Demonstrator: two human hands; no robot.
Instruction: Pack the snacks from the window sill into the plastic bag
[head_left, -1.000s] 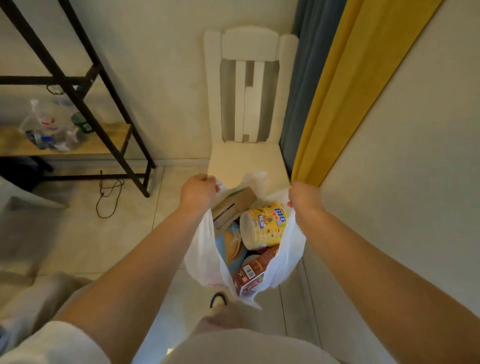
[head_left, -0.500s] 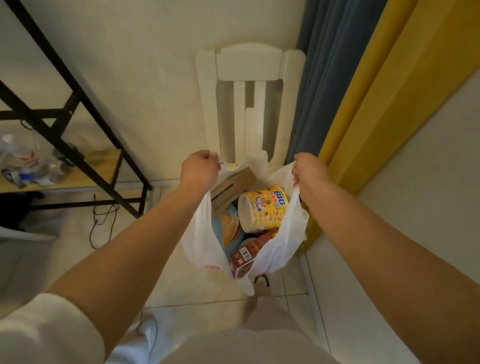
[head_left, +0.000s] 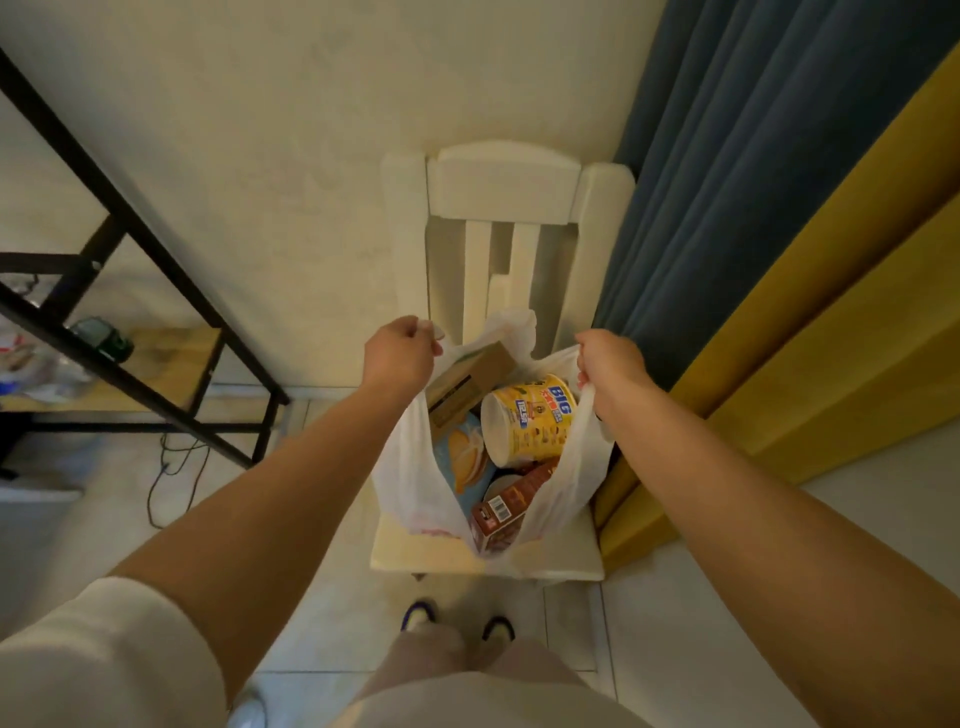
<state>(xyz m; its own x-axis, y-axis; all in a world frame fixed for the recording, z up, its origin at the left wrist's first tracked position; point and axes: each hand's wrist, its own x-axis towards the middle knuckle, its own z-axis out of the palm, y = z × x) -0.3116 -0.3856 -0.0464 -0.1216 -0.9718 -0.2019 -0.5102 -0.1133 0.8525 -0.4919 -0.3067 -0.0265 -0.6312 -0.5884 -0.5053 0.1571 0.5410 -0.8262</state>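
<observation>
Standing before a white wooden chair (head_left: 524, 187), you face its back, set against a pale wall. Blue and yellow curtains (head_left: 753, 208) hang just right of the chair; a black-framed shelf (head_left: 130, 364) stands well to its left. On the chair seat sits a white plastic bag (head_left: 410, 478), mouth pulled wide. Your left hand (head_left: 397, 353) grips the bag's left handle, fingers curled round it; your right hand (head_left: 610, 361) grips the right handle the same way. Inside the bag lie a yellow tub (head_left: 530, 421), a blue packet (head_left: 462, 462), a cardboard box (head_left: 467, 379) and a brown carton (head_left: 511, 506).
</observation>
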